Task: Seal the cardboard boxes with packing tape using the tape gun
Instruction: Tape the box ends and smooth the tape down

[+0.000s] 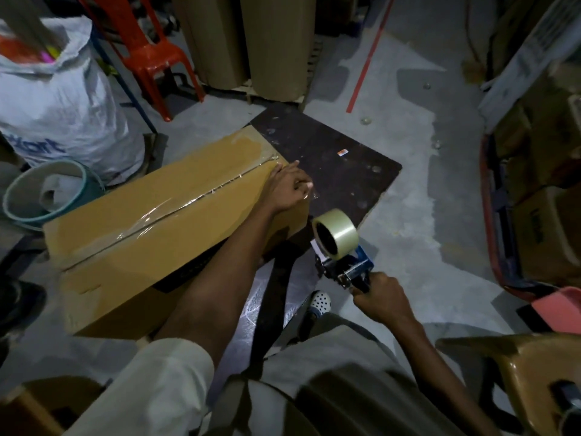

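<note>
A long brown cardboard box (151,221) lies on a dark board (339,165) on the floor. Clear packing tape (176,206) runs along its closed top seam. My left hand (287,188) presses down on the box's right end, where the tape folds over the edge. My right hand (382,298) grips the handle of a blue tape gun (349,269), held in the air to the right of the box. The gun carries a roll of clear tape (336,236). No tape is visible between the gun and the box.
A white sack (63,102) and a teal bucket (47,193) stand behind the box at left. A red plastic chair (147,48) and tall cardboard rolls (251,42) stand at the back. Stacked boxes (540,184) line the right side. A tan stool (528,376) is at bottom right.
</note>
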